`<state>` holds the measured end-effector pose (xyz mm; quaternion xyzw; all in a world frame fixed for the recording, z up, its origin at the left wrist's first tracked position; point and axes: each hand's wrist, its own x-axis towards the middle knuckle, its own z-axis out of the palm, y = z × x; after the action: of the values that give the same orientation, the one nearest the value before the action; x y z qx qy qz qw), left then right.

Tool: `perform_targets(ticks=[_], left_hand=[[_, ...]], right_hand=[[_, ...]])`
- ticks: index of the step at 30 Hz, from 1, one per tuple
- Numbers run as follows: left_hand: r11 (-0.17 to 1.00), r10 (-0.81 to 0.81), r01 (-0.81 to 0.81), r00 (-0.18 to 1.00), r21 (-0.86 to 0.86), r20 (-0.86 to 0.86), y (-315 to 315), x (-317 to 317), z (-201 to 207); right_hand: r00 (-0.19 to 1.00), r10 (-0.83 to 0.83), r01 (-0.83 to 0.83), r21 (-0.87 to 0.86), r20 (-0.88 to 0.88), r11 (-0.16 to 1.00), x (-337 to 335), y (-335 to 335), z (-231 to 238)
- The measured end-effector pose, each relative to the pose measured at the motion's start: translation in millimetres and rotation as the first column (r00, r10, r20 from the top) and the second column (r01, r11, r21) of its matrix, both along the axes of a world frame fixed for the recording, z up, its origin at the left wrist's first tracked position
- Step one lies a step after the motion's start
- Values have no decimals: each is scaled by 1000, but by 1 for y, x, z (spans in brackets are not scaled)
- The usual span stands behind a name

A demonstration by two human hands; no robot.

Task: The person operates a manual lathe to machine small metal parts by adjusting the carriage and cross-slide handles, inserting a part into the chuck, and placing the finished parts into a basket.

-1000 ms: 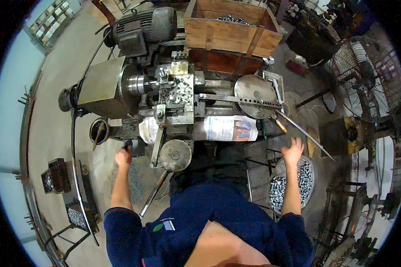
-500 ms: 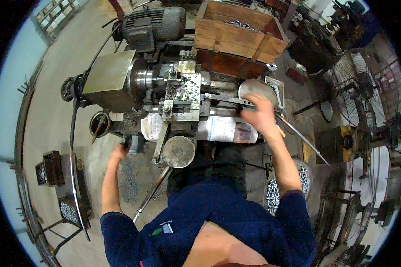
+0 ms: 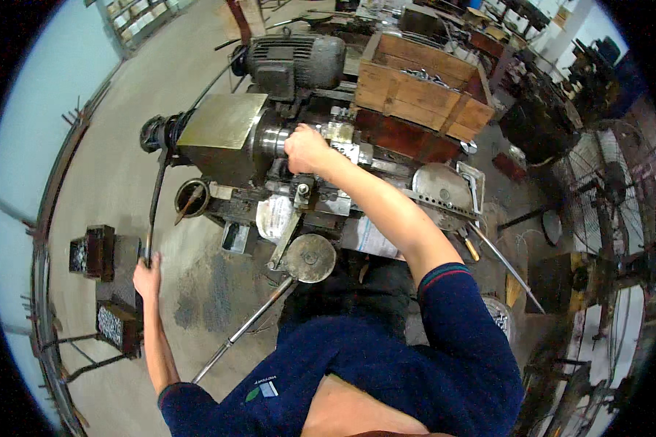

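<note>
Swings right hand (image 3: 307, 149) from disc (image 3: 442, 187) to spindle (image 3: 274, 141) (cannot tell its fingers' hold), wraps fingers of left hand (image 3: 147, 279) round lever (image 3: 151, 234); seemingly tends spindle, next needs steady lever control.

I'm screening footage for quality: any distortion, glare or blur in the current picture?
Head view: the pale wall bows toward the rim; head view: the metal box shines on top; head view: the right hand looks fairly sharp, the fan murky.

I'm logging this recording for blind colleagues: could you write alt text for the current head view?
The right hand is at the shiny spindle of a workshop machine, while the left hand holds a long lever. Beyond is a wooden crate holding small metal parts.
</note>
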<state>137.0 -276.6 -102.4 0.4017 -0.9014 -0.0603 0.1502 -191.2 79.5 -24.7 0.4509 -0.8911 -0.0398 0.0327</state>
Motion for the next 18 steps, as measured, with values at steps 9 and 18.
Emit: perform_targets(ticks=[9,18], left_hand=[[981,-183,188,979,42,-94,50,-2,8],[619,-181,324,945,715,-272,17,-17,7]], right_hand=[[993,-28,24,-37,-119,999,14,13,12],[875,-440,308,-470,-201,827,-39,167,116]])
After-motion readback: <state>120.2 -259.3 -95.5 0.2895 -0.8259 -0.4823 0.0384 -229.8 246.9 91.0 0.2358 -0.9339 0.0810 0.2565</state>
